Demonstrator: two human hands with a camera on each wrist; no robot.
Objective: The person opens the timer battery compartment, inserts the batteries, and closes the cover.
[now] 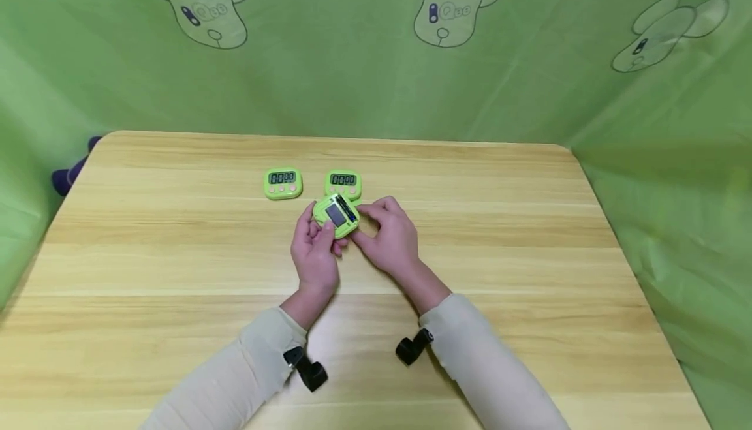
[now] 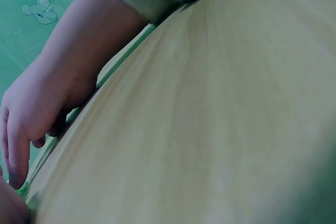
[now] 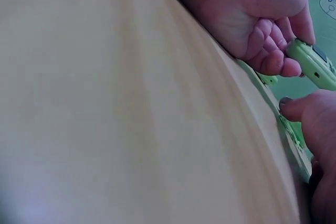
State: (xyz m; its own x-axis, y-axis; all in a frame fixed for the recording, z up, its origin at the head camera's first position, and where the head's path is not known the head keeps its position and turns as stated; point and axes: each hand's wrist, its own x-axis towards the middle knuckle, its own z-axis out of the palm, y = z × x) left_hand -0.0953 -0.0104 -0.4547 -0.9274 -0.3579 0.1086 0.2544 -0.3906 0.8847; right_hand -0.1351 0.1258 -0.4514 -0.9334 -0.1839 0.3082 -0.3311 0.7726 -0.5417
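Observation:
My left hand [image 1: 316, 254] holds a green digital timer [image 1: 337, 215], its thumb on the face turned up to me. That face carries a grey rectangle and a long slot with something dark inside. At the timer's right edge is my right hand [image 1: 390, 234], thumb and index finger spread apart. In the right wrist view the right thumb [image 3: 296, 107] is below the timer [image 3: 314, 64] and apart from it; the other right fingertips are hidden there. Only a bit of my left hand [image 2: 10, 205] shows in the left wrist view, below the right hand [image 2: 34, 114].
Two more green timers lie display up on the wooden table [image 1: 176, 254]: one at the left [image 1: 283, 183], another [image 1: 343, 182] just behind the held one and partly covered. Green cloth [image 1: 329, 84] hangs behind the table. A purple object [image 1: 69, 172] shows past its left edge.

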